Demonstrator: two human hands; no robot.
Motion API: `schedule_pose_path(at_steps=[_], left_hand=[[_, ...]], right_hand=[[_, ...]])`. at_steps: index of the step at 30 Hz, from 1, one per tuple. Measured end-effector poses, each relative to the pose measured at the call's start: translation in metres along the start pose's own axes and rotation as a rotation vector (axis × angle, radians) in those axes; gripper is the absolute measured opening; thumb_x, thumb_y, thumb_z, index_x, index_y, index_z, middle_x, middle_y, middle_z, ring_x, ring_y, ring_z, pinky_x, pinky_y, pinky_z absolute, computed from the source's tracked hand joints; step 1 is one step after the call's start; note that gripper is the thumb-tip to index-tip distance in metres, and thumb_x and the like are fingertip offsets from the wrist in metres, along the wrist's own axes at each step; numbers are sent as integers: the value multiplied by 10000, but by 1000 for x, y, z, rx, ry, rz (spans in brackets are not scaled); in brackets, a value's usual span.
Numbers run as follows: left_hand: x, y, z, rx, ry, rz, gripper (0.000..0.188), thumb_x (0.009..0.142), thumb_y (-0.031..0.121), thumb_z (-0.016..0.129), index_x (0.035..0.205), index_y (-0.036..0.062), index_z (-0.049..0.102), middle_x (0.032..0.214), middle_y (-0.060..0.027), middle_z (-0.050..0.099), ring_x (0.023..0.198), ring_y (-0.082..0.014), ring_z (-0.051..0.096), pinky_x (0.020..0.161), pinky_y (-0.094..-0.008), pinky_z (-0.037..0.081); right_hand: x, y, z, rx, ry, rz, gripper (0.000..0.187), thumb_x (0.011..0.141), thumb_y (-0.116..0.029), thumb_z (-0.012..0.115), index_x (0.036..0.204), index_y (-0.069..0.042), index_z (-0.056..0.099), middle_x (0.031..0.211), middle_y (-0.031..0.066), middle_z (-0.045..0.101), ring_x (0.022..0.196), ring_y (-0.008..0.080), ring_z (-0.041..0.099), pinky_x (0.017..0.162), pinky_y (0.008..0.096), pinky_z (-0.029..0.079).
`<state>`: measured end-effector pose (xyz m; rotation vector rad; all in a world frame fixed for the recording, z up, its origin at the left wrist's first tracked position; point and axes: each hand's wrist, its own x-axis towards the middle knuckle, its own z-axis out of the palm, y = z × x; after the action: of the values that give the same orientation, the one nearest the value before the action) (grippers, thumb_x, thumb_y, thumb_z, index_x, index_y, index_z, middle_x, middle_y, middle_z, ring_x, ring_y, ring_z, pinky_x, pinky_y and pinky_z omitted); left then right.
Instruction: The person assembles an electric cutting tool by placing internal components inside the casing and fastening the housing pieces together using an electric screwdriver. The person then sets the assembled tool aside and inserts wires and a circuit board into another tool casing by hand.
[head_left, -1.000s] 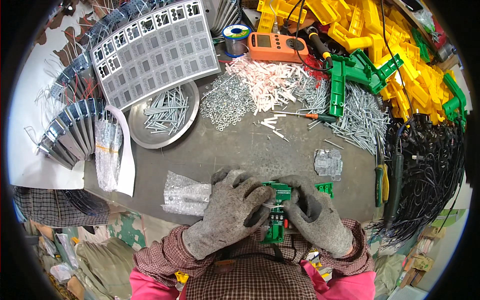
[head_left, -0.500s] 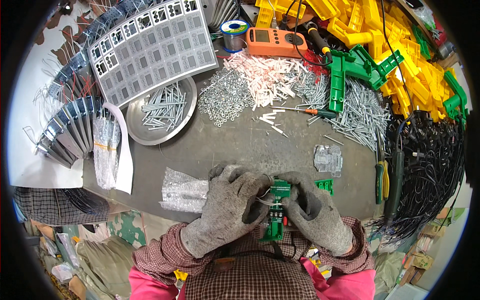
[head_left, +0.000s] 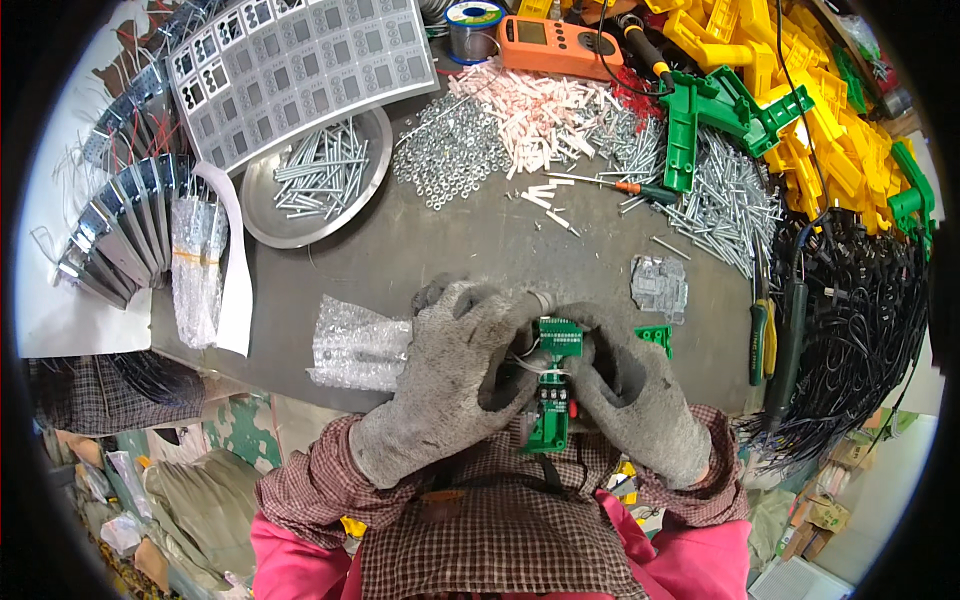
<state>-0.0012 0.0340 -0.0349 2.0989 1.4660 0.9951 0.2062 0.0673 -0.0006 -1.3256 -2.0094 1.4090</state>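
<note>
In front of my body, at the table's near edge, a green circuit board (head_left: 562,339) sits upright between my gloved hands, with a green plastic housing (head_left: 547,430) at its lower end. Pale thin wires (head_left: 546,371) cross the board's middle, above a row of small black terminals. My left hand (head_left: 440,385) is closed round the board's left side, its thumb beside the wires. From the other side my right hand (head_left: 645,395) grips the board, thumb against its right edge. The fingertips behind the board are hidden. Something small and red shows at the housing's right.
Bubble wrap (head_left: 360,345) lies left of my hands. To the right are a clear plastic part (head_left: 659,287), a green piece (head_left: 655,340) and pliers (head_left: 764,340). Farther back: a metal dish (head_left: 372,195) of screws, loose nuts (head_left: 445,160), an orange meter (head_left: 556,46), yellow housings and black cables.
The whole view has shifted, so the table, my hands and the board appear higher in the picture. Both hands keep their grip on the board, with only slight finger movement.
</note>
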Motion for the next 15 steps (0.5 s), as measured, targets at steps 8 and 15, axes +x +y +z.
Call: schedule_pose_path(at_steps=[8,15], left_hand=[[-64,16,-1,72,-54,161,773,661,331,895,1328,117,569,1190,-33,630,1112,-255,558,970,-451,428],[-69,-2,0,-306,-28,212,688,614,184,888,1228,85,595,1149,-146,652,1063,-330,672,1052,-609,378]], right_hand=[[6,1,-4,84,-77,88,335,981,-90,541,1309,-27,507,768,144,602,632,140,589,604,325,483],[-2,-3,1,-78,-7,-98,354,934,-65,629,1277,-44,543,870,133,618,734,203,633,663,331,507]])
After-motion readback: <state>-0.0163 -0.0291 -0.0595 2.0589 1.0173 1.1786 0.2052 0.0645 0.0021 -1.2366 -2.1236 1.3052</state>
